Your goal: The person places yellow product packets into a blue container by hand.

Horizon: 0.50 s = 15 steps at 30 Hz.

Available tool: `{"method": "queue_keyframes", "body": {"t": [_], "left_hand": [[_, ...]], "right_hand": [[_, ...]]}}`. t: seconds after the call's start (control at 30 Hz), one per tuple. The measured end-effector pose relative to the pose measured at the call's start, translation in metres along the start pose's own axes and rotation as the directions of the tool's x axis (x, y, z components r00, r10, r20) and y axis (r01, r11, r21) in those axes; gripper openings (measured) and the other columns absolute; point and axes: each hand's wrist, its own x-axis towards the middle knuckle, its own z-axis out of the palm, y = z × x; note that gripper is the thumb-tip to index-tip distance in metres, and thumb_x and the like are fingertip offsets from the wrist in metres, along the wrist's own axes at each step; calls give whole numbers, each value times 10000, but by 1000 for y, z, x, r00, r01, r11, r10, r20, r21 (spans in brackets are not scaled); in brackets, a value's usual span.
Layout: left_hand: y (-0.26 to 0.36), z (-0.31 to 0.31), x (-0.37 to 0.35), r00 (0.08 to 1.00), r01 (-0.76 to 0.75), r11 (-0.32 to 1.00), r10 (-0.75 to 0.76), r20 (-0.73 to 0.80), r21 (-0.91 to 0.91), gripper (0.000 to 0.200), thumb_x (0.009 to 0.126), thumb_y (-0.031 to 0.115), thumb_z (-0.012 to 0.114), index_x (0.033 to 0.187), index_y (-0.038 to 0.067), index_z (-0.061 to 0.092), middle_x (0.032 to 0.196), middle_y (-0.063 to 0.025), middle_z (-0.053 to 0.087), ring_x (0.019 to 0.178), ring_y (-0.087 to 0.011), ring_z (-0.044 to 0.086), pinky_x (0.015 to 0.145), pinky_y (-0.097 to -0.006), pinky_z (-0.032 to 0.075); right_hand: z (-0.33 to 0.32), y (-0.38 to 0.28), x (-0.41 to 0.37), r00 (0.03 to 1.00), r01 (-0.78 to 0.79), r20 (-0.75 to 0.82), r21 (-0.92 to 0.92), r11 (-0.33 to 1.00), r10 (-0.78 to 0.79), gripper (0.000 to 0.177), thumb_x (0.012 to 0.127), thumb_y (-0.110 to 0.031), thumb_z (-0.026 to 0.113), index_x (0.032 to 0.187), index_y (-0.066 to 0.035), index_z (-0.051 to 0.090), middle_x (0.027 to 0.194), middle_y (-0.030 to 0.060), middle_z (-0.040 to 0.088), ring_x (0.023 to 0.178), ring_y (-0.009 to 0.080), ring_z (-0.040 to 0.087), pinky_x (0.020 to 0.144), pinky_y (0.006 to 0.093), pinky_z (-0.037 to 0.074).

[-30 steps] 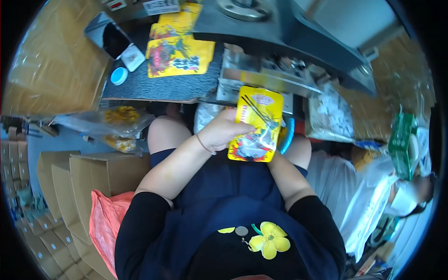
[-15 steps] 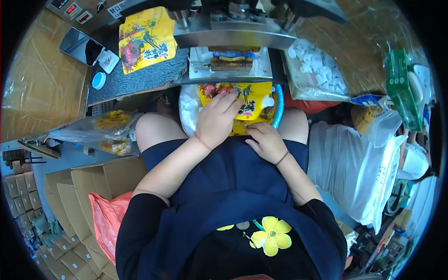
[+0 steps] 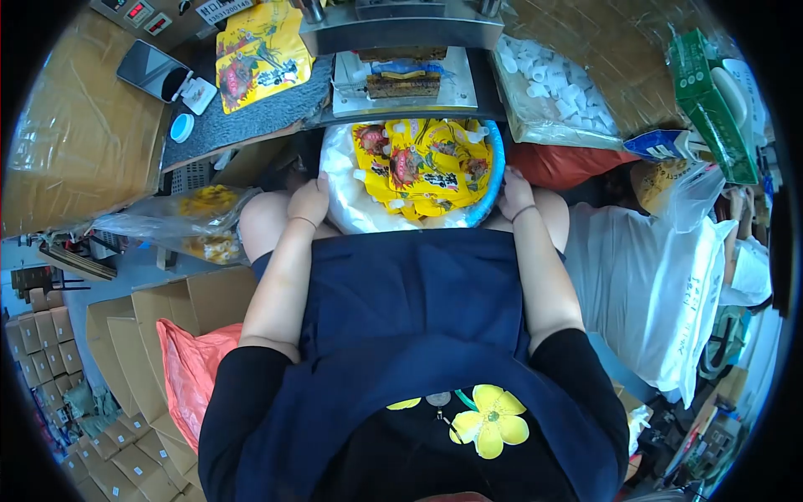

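Note:
A round blue-rimmed basin [image 3: 499, 159] lined with white plastic [image 3: 338, 184] sits between the knees. Inside it lies a heap of yellow printed spout pouches [image 3: 443, 167]. My left hand [image 3: 310, 202] is closed at the basin's left side, against the liner, with its fingertips hidden. On the opposite side, my right hand [image 3: 516, 194] has its fingers curled at the blue rim. Neither hand touches the pouches.
Ahead stands a press machine [image 3: 401, 33] over a metal plate [image 3: 347, 96]. Yellow pouches [image 3: 263, 63], a phone [image 3: 153, 69] and a blue cap [image 3: 181, 127] lie at left. White caps [image 3: 552, 84] fill a tray at right. An open carton [image 3: 125, 335] stands lower left.
Both hands have left the pouches and moved apart to the two sides of the basin. The pouches now lie uncovered. The view has shifted slightly.

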Motion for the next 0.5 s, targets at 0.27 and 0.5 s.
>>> {"method": "queue_keyframes", "body": {"t": [0.27,0.5], "left_hand": [[64,-12,-19,884,-393,860,256,-391,-325,307,947,272,638,765,26,633,847,-204,637,830,-394,625,709,-478,475],[153,22,-70,772,-592,624,621,-136,-511,256,857,138,724,762,21,517,822,-116,558,822,-306,557,740,-395,456]], "right_hand": [[-28,42,79,969,-188,158,-24,982,189,311,1042,-253,525,1301,-87,576,1208,131,681,1018,284,681,888,431,561],[-9,5,35,501,653,93,-693,306,-860,168,1052,-214,554,1025,-49,542,818,62,636,720,233,608,703,363,515]]}}
